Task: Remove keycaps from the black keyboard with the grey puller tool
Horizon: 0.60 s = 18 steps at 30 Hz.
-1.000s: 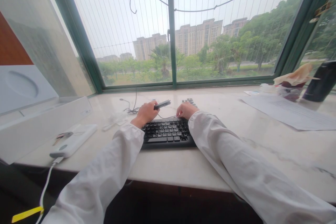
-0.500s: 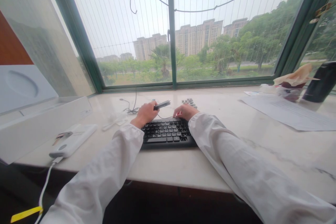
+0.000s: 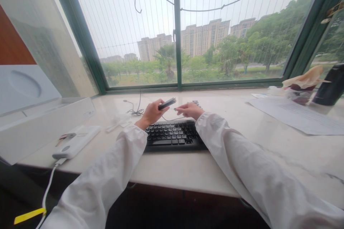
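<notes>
Above the back edge of a black keyboard [image 3: 168, 142], my left hand [image 3: 152, 113] is closed around a small black brush [image 3: 167, 103], its pale bristle-like end pointing right. My right hand [image 3: 189, 110] pinches a small keycap [image 3: 175, 109] between thumb and fingertips, just right of and below the brush tip. Gaps show among the keys at the keyboard's right side. Partly hidden behind my right hand lie several loose keycaps [image 3: 196, 102]. A thin cable [image 3: 172, 119] runs behind the keyboard.
Left are a white power bank [image 3: 87, 136] with keys [image 3: 66, 136] on it, a white cable [image 3: 49, 182], an open white box [image 3: 53, 125] and a coiled cord [image 3: 137, 112]. Right are papers [image 3: 301, 116] and a black bottle [image 3: 330, 85]. A window stands behind the counter [image 3: 185, 168].
My right hand has lifted from the keyboard's back edge and moved up toward the brush, with a keycap now visible in its fingertips. My left hand has tilted the brush slightly upward.
</notes>
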Each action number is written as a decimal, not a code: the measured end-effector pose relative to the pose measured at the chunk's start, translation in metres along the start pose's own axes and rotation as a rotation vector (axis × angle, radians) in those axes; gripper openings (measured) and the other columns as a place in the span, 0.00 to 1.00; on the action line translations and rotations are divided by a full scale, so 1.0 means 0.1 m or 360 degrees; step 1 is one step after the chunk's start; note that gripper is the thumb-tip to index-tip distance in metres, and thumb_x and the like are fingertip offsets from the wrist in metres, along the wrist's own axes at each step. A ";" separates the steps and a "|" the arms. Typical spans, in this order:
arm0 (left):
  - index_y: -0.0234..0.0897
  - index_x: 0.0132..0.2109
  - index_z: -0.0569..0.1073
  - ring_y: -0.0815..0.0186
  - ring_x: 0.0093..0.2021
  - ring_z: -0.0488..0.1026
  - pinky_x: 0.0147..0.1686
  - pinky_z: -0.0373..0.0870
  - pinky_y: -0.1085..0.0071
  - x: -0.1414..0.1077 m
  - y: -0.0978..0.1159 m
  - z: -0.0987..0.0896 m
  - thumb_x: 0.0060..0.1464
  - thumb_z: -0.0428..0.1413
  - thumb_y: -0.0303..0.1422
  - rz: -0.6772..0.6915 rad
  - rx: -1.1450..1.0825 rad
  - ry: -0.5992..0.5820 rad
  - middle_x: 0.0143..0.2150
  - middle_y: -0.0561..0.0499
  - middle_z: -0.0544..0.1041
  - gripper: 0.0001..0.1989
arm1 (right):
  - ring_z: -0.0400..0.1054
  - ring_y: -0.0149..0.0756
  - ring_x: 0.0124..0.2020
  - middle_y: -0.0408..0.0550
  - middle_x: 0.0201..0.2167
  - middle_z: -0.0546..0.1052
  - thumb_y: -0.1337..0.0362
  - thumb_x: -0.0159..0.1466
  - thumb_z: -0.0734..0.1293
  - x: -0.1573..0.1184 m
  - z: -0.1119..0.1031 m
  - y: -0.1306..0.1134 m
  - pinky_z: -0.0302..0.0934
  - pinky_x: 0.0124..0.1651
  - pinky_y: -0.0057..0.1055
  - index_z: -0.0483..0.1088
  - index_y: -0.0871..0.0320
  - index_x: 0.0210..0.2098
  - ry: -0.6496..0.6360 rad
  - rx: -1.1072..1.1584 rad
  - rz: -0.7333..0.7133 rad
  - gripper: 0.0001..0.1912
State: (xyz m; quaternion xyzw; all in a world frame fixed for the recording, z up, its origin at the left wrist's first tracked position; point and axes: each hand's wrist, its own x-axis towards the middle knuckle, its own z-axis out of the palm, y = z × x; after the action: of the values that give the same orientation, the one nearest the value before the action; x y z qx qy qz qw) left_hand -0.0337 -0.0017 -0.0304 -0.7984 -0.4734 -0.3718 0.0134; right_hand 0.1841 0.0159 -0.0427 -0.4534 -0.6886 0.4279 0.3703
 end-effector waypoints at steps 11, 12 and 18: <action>0.36 0.40 0.72 0.73 0.23 0.57 0.25 0.55 0.77 -0.01 0.03 0.03 0.49 0.60 0.45 0.0238 -0.0415 -0.0171 0.24 0.58 0.67 0.18 | 0.47 0.17 0.17 0.41 0.24 0.66 0.61 0.57 0.73 -0.10 0.00 -0.06 0.45 0.15 0.17 0.71 0.67 0.29 -0.0442 0.0831 0.0287 0.13; 0.35 0.40 0.73 0.73 0.24 0.57 0.25 0.55 0.77 -0.01 0.03 0.03 0.48 0.61 0.45 0.0270 -0.0426 -0.0155 0.24 0.57 0.68 0.18 | 0.47 0.17 0.17 0.41 0.23 0.66 0.61 0.57 0.73 -0.10 0.00 -0.05 0.45 0.15 0.17 0.71 0.67 0.29 -0.0465 0.0840 0.0282 0.13; 0.36 0.39 0.75 0.74 0.25 0.61 0.28 0.59 0.78 -0.03 0.09 0.03 0.50 0.61 0.43 0.0364 -0.0394 -0.0083 0.26 0.56 0.72 0.15 | 0.46 0.17 0.16 0.40 0.24 0.68 0.61 0.56 0.73 -0.09 0.01 -0.04 0.45 0.15 0.18 0.71 0.65 0.30 -0.0509 0.0860 0.0274 0.13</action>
State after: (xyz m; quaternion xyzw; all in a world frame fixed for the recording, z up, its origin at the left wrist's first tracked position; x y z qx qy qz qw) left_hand -0.0261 -0.0073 -0.0314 -0.8520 -0.3303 -0.4024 -0.0551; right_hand 0.1848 0.0059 -0.0411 -0.3223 -0.5587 0.6907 0.3269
